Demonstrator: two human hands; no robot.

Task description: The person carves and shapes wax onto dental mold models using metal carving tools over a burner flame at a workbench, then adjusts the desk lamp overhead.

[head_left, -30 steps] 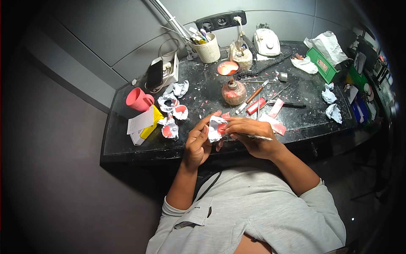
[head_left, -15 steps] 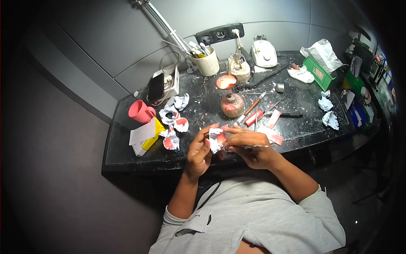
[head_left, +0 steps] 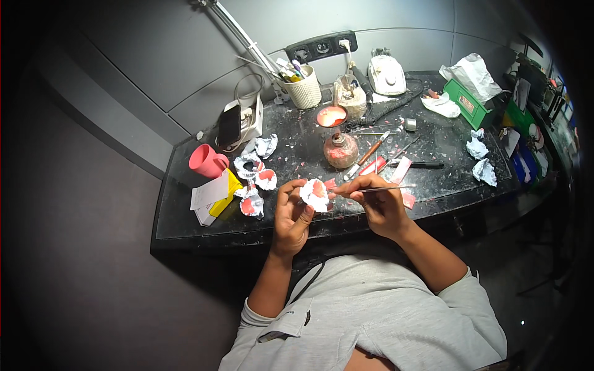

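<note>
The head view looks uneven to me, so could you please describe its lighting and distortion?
In the head view: corners black; wall brightly lit, its seams bent, likely by the fisheye; pale glare on the desk; white piece in the left hand nearly washed out.

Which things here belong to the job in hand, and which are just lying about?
In the job:
- red-white piece in left hand
- thin tool in right hand
- probably round bottle, pink strip

Lying about, apparently:
- pink mug
- phone
- green box

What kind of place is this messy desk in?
Probably a workshop, maybe a dental lab: there's a speckled black workbench, a slim tool in the right hand, and white pieces with pink, wax-like patches.
</note>
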